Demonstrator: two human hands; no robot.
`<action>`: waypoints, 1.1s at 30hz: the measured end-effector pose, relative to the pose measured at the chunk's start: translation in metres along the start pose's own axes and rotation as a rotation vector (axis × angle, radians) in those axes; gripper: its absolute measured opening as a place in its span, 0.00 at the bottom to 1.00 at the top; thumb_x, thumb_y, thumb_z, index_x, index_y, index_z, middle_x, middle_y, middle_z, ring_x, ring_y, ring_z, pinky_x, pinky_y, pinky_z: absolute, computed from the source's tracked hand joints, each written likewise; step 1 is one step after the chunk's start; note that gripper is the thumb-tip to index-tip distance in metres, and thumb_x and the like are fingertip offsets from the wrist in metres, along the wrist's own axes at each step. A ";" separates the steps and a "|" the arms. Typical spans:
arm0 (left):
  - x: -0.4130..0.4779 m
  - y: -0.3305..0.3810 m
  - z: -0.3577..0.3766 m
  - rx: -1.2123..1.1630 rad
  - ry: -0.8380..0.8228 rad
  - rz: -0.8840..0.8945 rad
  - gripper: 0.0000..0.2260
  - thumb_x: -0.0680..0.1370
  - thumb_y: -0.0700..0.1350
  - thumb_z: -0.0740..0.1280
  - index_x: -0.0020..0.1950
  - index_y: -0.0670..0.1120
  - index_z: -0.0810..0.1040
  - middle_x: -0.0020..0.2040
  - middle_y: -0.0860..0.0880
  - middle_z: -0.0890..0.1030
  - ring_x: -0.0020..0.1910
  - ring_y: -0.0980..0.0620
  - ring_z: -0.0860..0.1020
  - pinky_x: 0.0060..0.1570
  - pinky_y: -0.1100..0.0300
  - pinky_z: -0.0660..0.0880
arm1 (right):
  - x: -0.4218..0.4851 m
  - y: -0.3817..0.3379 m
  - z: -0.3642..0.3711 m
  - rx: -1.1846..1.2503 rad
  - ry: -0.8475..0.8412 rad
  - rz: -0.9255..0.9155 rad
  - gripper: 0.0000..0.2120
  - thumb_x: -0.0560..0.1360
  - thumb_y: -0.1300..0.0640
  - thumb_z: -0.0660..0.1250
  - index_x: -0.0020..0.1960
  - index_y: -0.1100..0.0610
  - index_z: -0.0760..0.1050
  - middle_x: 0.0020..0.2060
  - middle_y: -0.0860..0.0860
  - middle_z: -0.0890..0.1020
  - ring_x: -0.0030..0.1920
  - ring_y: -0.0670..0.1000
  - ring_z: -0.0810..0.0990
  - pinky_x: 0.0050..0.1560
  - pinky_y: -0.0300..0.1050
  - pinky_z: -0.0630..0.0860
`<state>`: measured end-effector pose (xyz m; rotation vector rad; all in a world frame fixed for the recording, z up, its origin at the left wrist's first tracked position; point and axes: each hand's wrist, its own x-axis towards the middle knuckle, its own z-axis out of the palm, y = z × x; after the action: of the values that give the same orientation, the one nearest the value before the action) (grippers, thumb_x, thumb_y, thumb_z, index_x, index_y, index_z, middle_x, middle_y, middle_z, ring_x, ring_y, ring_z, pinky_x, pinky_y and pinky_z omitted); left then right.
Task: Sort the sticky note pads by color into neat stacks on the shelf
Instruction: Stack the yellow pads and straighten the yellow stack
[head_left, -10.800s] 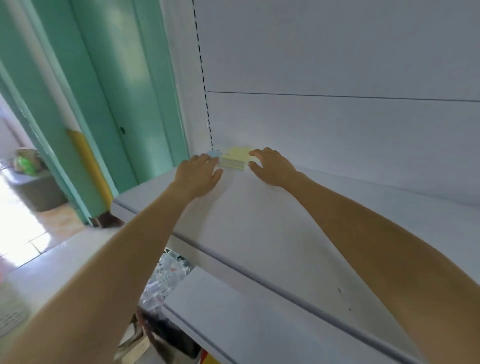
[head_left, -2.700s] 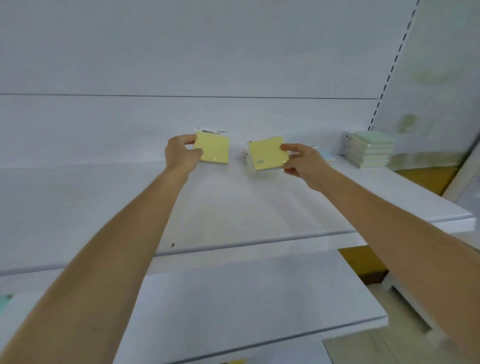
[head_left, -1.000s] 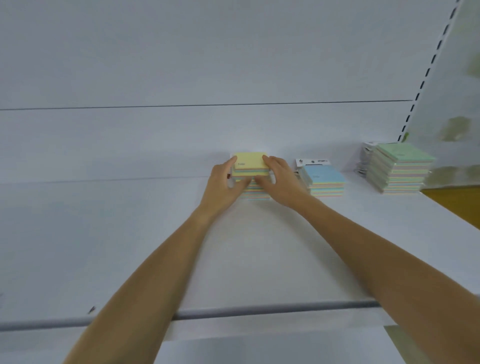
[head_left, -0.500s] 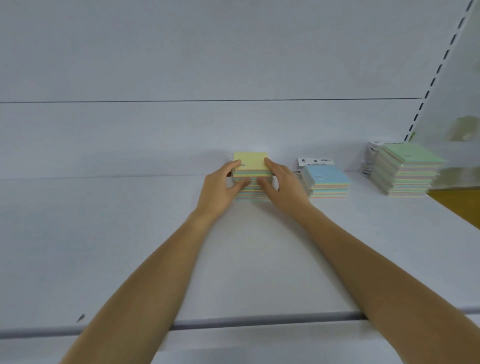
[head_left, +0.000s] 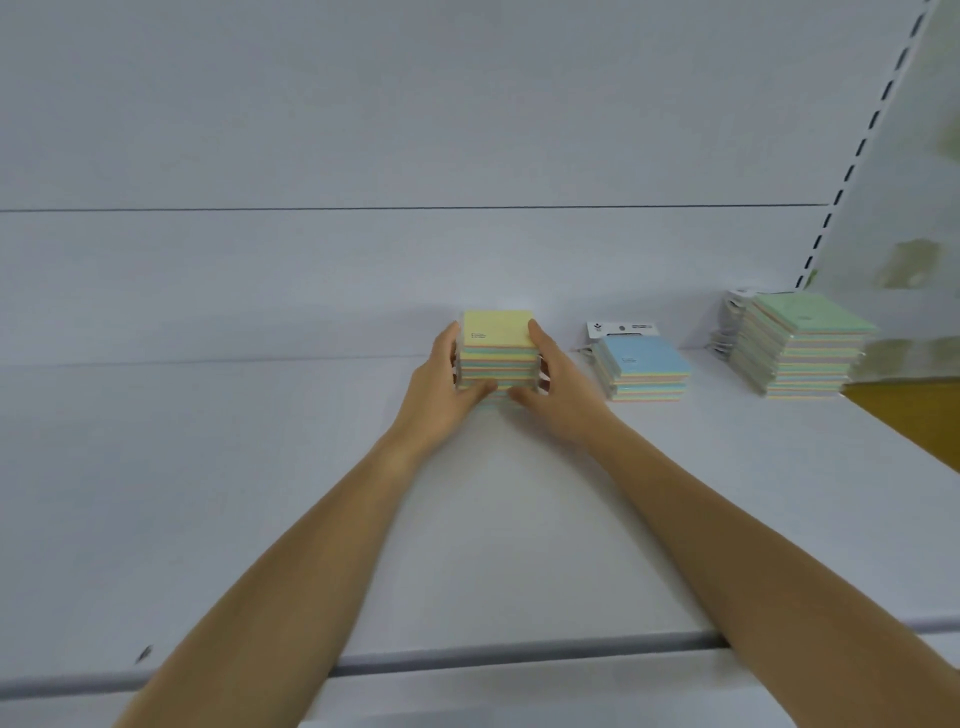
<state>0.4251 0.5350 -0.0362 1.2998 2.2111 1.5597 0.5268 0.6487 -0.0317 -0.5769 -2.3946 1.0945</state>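
Observation:
A stack of sticky note pads with a yellow top (head_left: 497, 335) stands at the back of the white shelf (head_left: 311, 493). My left hand (head_left: 441, 389) presses its left side and my right hand (head_left: 558, 395) presses its right side, thumbs along the front edge. To the right lies a lower stack with a blue top (head_left: 644, 364). Farther right, near the shelf's end, is a taller stack with a green top (head_left: 802, 343).
The white back panel (head_left: 415, 130) rises behind the stacks. A slotted upright (head_left: 857, 150) marks the shelf's right end, with an orange-brown surface (head_left: 914, 421) beyond it. The shelf's front lip (head_left: 493, 660) runs under my forearms.
Both hands have stayed clasped on the yellow-topped stack, sliding slightly lower along its sides. The view has shifted a little.

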 end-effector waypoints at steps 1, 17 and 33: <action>0.000 0.001 0.001 0.007 0.006 0.000 0.30 0.73 0.40 0.70 0.72 0.45 0.61 0.57 0.55 0.74 0.57 0.55 0.75 0.53 0.72 0.71 | 0.000 0.001 0.000 -0.007 0.002 0.000 0.38 0.74 0.64 0.66 0.76 0.57 0.48 0.69 0.58 0.68 0.69 0.57 0.68 0.69 0.55 0.67; 0.000 0.001 0.004 0.062 0.003 -0.155 0.28 0.71 0.38 0.71 0.68 0.42 0.65 0.62 0.44 0.78 0.50 0.53 0.77 0.43 0.73 0.68 | 0.005 0.012 0.000 -0.047 0.018 0.091 0.34 0.73 0.63 0.66 0.74 0.58 0.53 0.59 0.56 0.79 0.58 0.56 0.78 0.62 0.47 0.72; 0.006 -0.005 0.005 0.153 -0.017 -0.089 0.17 0.76 0.43 0.65 0.64 0.42 0.70 0.62 0.45 0.78 0.62 0.46 0.76 0.59 0.60 0.71 | 0.003 0.005 0.005 -0.066 0.100 0.053 0.16 0.73 0.60 0.63 0.61 0.59 0.70 0.55 0.55 0.80 0.57 0.56 0.78 0.57 0.44 0.73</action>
<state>0.4220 0.5423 -0.0405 1.2283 2.3832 1.3672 0.5222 0.6499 -0.0378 -0.7038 -2.3482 0.9876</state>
